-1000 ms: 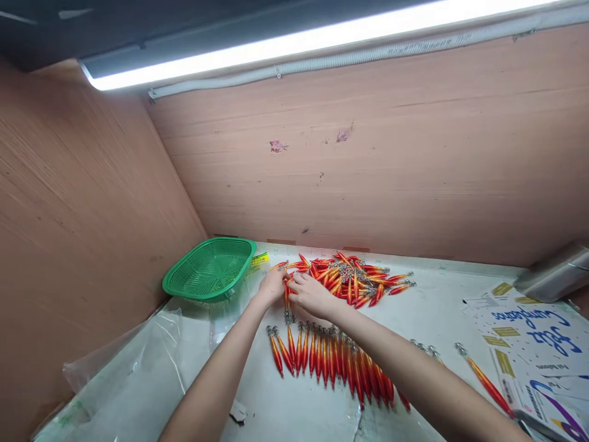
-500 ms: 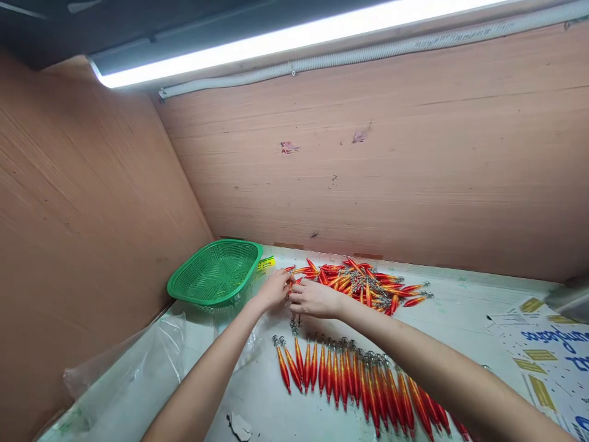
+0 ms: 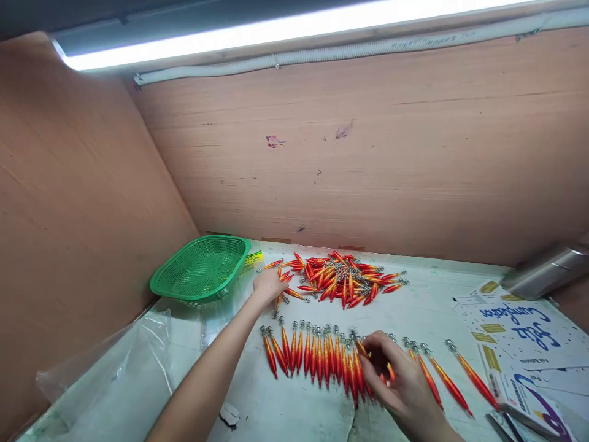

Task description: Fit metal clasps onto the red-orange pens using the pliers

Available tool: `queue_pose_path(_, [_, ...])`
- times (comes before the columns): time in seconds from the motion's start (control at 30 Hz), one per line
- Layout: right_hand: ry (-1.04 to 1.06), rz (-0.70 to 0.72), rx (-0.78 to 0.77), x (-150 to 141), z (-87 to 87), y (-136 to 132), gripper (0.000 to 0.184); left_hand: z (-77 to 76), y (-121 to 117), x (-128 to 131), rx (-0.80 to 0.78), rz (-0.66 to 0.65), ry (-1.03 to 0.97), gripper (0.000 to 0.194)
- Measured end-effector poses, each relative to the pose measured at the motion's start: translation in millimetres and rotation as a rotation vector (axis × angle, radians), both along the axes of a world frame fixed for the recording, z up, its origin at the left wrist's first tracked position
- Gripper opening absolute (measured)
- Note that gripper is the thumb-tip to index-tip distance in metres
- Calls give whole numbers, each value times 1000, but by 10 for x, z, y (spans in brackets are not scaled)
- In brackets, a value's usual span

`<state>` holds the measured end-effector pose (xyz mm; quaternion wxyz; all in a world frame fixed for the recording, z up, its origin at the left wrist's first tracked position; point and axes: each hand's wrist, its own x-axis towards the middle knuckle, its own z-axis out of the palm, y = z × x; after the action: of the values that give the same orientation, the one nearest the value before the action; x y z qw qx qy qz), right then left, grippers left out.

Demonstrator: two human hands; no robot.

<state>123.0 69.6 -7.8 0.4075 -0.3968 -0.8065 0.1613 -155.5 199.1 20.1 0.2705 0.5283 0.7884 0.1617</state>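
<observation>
Red-and-orange squid jigs with metal hook crowns lie on the white table in a heap [image 3: 343, 279] and, nearer me, in a side-by-side row [image 3: 317, 356] with hooks pointing away. My left hand [image 3: 268, 288] is closed at the heap's left end, with jigs at its fingertips; its fingers are partly hidden. My right hand [image 3: 398, 377] curls over the right part of the row, thumb and forefinger closed on a squid jig [image 3: 362, 348]. Its palm hides some jigs behind it. A lone jig [image 3: 473, 374] lies farther right.
A green plastic basket [image 3: 202, 267] stands back left, with a clear plastic bag [image 3: 115, 350] before it. Printed packets [image 3: 515, 331], a metal cylinder [image 3: 547, 270] and a dark tool [image 3: 504, 426] are at right. Wooden panels rise behind and at left; a lamp [image 3: 276, 31] hangs above.
My right hand has left my left hand and moved right and toward me, to the row, with a squid jig. My left hand stays by the heap. The view has shifted.
</observation>
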Motion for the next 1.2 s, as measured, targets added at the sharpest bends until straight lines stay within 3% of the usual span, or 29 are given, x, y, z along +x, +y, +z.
queue_pose_path(0.07, [236,-98,-252,138,-106,-218,12,84,-95,-128,12,57,-130,32])
queue_pose_path(0.17, [705,-283,-692,159,-234,-483,35,169,-386,-218,53,165,-378,26])
queue_pose_path(0.27, [937,-329,-886,-17,-233,-663,44,136,-851,1,120,255,-675,10])
queue_pose_path(0.43, [1056,-268,-888,-290,-107,-723,41,-136,-1693,786,140,386,-1077,17])
queue_pose_path(0.57, [1064,-240,-870,-271,-46,-677,41,-234,-2029,1165,72,516,-1490,37])
queue_pose_path(0.7, [1058,-200,-853,-212,27,-681,36,-135,-2104,1281,57,362,-1517,45])
queue_pose_path(0.83, [1051,-141,-861,-215,93,-728,33,-11,-2134,1301,80,213,-1437,38])
queue_pose_path(1.2, [1041,-71,-907,-163,58,-812,25,28,-2153,1218,41,112,-1381,35])
